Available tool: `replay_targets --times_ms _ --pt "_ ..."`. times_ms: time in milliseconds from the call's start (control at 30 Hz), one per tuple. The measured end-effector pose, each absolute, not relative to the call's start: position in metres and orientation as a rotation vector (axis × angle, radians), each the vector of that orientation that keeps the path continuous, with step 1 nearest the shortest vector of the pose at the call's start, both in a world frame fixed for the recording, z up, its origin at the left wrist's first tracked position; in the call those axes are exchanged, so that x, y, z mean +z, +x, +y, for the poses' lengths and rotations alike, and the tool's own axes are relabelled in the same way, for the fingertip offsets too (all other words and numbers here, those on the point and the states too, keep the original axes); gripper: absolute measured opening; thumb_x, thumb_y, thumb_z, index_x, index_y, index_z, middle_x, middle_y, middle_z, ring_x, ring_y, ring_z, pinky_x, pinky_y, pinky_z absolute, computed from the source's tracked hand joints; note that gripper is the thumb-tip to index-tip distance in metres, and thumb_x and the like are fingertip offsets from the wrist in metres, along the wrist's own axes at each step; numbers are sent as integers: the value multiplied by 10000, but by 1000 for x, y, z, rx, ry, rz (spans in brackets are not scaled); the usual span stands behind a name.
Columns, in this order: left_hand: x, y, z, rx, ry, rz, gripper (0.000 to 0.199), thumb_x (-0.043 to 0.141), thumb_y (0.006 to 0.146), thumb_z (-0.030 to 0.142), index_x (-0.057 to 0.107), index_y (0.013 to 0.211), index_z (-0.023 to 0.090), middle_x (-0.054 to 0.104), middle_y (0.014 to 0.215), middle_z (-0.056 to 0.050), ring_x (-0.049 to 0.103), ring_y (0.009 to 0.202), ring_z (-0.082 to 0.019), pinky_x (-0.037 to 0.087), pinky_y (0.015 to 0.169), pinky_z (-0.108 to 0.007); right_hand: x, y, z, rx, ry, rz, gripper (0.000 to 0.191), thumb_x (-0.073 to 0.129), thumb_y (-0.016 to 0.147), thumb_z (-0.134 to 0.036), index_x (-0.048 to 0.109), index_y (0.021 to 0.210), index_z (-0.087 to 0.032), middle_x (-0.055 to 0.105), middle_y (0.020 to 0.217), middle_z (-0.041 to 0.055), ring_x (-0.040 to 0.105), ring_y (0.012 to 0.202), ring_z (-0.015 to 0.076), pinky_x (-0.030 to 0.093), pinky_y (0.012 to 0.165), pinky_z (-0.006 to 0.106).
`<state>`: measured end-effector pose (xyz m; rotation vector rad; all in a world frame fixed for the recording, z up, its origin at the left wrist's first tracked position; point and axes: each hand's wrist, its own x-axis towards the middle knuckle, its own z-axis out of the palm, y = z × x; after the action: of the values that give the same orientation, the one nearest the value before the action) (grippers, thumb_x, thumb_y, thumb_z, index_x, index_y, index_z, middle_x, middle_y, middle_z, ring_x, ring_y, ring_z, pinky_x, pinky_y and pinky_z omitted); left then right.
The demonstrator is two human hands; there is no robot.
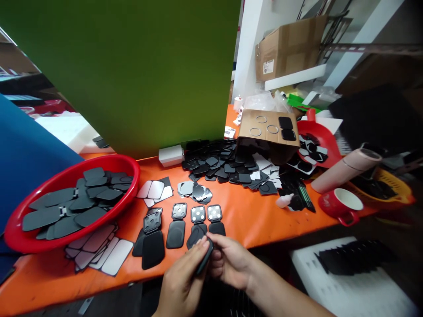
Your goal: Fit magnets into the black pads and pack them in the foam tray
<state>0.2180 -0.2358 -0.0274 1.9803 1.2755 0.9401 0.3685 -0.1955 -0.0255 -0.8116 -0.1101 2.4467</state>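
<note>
My left hand (183, 279) is wrapped round a black hinged pad (205, 257), a flat piece with rounded corners, near the table's front edge. My right hand (231, 259) meets it from the right, with thumb and forefinger pinched at the pad's upper edge and the other fingers curled in. Part of the pad is hidden by the fingers. Just beyond the hands, several similar black hinged pads (176, 234) lie unfolded on the orange table (254, 220), their smaller upper halves showing pale round spots. A dark piece with a round mark (195, 237) lies right behind my left fingertips.
On the left stands a red basin (134, 176) full of dark pads. White-faced sheets (117, 257) lie beside it. A heap of black parts (218, 163) spreads before a cardboard box (247, 119). On the right are a pink tumbler (346, 169) and a red mug (333, 207).
</note>
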Motion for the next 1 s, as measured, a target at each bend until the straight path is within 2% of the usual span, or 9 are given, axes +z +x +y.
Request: replay_targets --times_ms 133,267,367,433,500,600,733,867,1000 --pt "-28 231 -233 953 1842 1190 384 471 799 166 519 1160 289 550 1199 -22 522 1076 -208 428 916 -329 -29 378 -203 2335 -882 -8 313 478 774 -374 389 562 -162 230 442 -87 204 383 41 182 400 157" --pt "-34 248 -210 986 1274 1338 273 489 800 319 579 1031 206 642 1030 -59 596 940 -206 487 798 -307 -36 409 -205 1940 -1063 -572 219 442 788 -359 491 694 -167 372 509 -51 336 465 77 290 484 202" --pt "-44 268 -185 959 966 1335 373 540 745 411 538 1009 148 651 936 -82 624 835 -214 513 674 -300 -45 436 -207 1504 -1330 -1136 204 463 796 -353 551 834 -173 515 673 -1 450 632 123 342 609 240" --pt "-53 282 -170 910 929 1270 418 554 725 430 528 1013 129 655 878 -85 635 772 -211 512 624 -294 -54 447 -207 1389 -1425 -1381 225 468 801 -378 558 805 -171 535 720 11 467 670 137 347 625 246" --pt "-62 291 -159 893 930 1217 451 553 724 415 509 1062 120 659 855 -92 637 765 -214 508 632 -307 -68 453 -205 1341 -1489 -1482 259 445 813 -401 527 731 -169 513 673 -2 453 622 129 338 577 235" --pt "-73 287 -155 919 1103 1271 474 529 752 354 452 1176 158 622 1031 -111 581 959 -224 463 800 -353 -91 461 -191 1224 -1647 -1470 293 411 821 -412 461 661 -173 442 578 -31 408 546 109 305 517 215" --pt "-83 264 -171 692 1920 1413 379 420 821 306 470 1195 270 476 1273 -54 385 1194 -232 274 997 -439 -109 466 -166 1067 -1822 -1622 300 417 808 -401 470 623 -171 480 575 -18 446 563 122 299 524 215" --pt "-96 258 -186 371 2360 1327 502 436 814 322 306 1299 314 304 1393 -22 235 1274 -260 200 1012 -518 -105 461 -155 883 -1966 -1919 308 382 832 -400 527 688 -170 575 660 33 522 632 152 317 567 231" --pt "-108 263 -189 276 2477 1348 551 451 805 351 254 1319 321 249 1416 -18 224 1276 -270 223 1001 -522 -97 457 -155 743 -2141 -2028 303 460 785 -448 540 826 -159 619 745 79 571 699 198 356 609 255"
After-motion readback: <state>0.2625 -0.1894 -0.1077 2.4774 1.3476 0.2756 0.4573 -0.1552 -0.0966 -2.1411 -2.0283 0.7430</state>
